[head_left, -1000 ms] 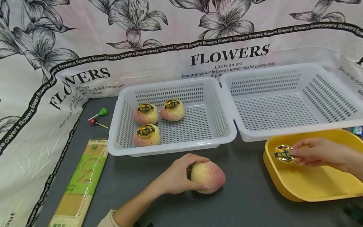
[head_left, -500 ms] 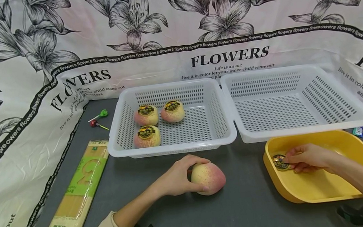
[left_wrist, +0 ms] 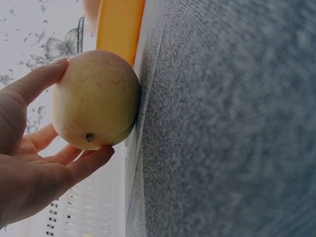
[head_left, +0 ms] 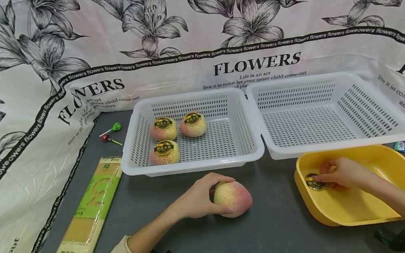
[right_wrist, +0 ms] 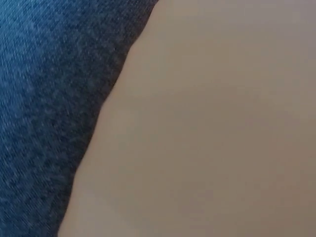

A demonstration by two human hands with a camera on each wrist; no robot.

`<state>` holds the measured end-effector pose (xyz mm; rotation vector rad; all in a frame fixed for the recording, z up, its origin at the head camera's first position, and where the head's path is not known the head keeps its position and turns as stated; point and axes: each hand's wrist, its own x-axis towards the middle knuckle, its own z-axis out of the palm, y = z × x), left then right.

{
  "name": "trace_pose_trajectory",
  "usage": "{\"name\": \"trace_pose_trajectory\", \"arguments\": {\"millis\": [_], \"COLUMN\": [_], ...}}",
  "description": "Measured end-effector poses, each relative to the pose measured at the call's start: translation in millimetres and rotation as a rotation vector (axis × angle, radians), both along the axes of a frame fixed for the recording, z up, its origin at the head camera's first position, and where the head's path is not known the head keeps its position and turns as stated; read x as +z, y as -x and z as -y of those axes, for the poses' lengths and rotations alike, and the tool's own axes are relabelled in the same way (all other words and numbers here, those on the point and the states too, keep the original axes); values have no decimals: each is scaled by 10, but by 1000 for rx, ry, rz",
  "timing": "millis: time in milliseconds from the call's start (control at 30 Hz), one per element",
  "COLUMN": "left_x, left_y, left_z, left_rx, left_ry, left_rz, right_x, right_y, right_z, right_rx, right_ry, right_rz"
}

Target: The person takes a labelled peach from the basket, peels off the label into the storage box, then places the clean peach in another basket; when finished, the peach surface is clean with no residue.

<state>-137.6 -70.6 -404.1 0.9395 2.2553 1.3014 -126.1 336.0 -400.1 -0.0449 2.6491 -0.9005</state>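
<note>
My left hand [head_left: 199,197] grips a peach [head_left: 235,199] on the dark table, thumb on the near side and fingers on the far side. The left wrist view shows the stem end of the peach [left_wrist: 96,101] facing my palm; no label shows on it. Inside the yellow bin [head_left: 372,208], at its left end, my right hand [head_left: 342,174] pinches the edge of a round black-and-gold sticker [head_left: 315,182]. The sticker lies close to the bin's inside. In the right wrist view only a beige surface and the dark table show; the hand is hidden there.
Behind, a white perforated basket [head_left: 193,166] holds several peaches with black-and-gold labels. A second white basket [head_left: 341,145] stands beside it, behind the bin. At left lie a noodle packet [head_left: 87,217], a green lollipop [head_left: 116,126] and a red lollipop [head_left: 105,138].
My right hand has lowered the sticker into the yellow bin, toward its left end. My left hand and the peach have stayed in place.
</note>
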Motion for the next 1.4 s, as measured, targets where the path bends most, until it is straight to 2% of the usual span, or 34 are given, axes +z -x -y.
{"name": "trace_pose_trajectory", "arguments": {"millis": [67, 133, 300, 367, 467, 600, 700, 767, 900, 1067, 1167, 1400], "left_x": [1, 2, -3, -6, -10, -7, 2, 5, 9, 5, -8, 3], "left_y": [2, 3, 1, 0, 1, 4, 3, 0, -8, -7, -6, 5], "left_z": [1, 3, 5, 4, 0, -2, -2, -3, -9, -5, 0, 26], "left_rx": [1, 1, -2, -2, -3, 1, 4, 3, 2, 3, 0, -35], "left_ry": [-3, -4, -5, -7, -6, 7, 14, 14, 11, 13, 11, 13], "left_rz": [0, -2, -15, -16, -14, -11, -7, -6, -6, -9, -10, -33], "right_x": [24, 75, 285, 363, 435, 437, 411, 375, 280, 123, 33, -60], "right_y": [5, 19, 57, 61, 43, -17, -101, -167, -285, -317, -290, -259], "right_z": [-4, -32, -145, -174, -193, -66, 212, 449, 924, 1407, 1592, 1807], "right_rx": [13, 15, -18, -26, 18, 153, 172, 145, 33, -73, -93, -31], "right_ry": [-32, -30, 128, 244, 462, 809, 941, 956, 945, 911, 894, 907], "right_rz": [-6, 34, 255, 336, 417, 479, 481, 449, 403, 361, 343, 321]}}
